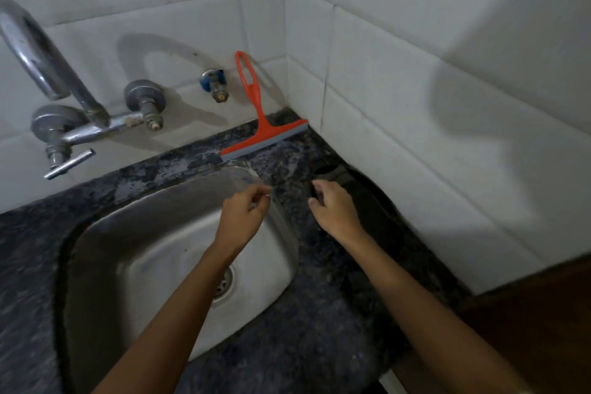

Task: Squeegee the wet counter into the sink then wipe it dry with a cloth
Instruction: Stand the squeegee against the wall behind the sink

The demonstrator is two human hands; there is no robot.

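I am watching the right hand [334, 206] closing its fingers on a dark cloth [361, 198] lying on the counter [319, 323] to the right of the sink [179, 253], while the left hand [244, 213] is hovering over the sink's far right rim, fingers loosely curled and holding nothing. The red squeegee [260, 125] is leaning against the far tiled wall [415, 80], blade resting on the counter near the corner. In my judgement, wiping now is risking smearing: pale wet patches are showing behind the sink, so the cloth may soak quickly. The speckled dark stone is hiding water poorly lit; a tap [64, 99] is projecting at far left.
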